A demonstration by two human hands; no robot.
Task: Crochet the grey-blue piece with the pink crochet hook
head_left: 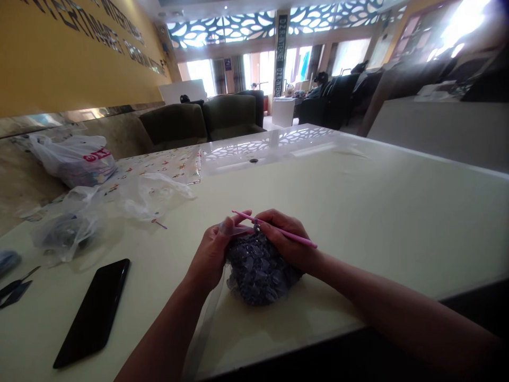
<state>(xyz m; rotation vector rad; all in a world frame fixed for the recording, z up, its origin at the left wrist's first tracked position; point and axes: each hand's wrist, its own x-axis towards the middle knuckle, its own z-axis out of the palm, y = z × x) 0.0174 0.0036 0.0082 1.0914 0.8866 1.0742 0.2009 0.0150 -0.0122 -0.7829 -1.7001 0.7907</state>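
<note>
A dark grey-blue crochet piece [258, 270] with a ruffled, petal-like surface hangs between my hands above the front of the table. My right hand [292, 239] is closed around a pink crochet hook [298, 237], whose tip points left across the top of the piece. A loop of yarn [256, 225] sits on the hook's shaft. My left hand [217, 246] pinches the upper left edge of the crochet piece, with a pale ribbon-like strand running over its fingers. The lower fingers of both hands are hidden behind the work.
At the left lie a black phone [93, 313], dark scissors [18, 289] and a clear plastic bag [69, 233] with something dark inside. Behind them are a crumpled bag [153, 196] and a full white carrier bag [77, 159]. Dark armchairs [230, 116] stand beyond the table [397, 212].
</note>
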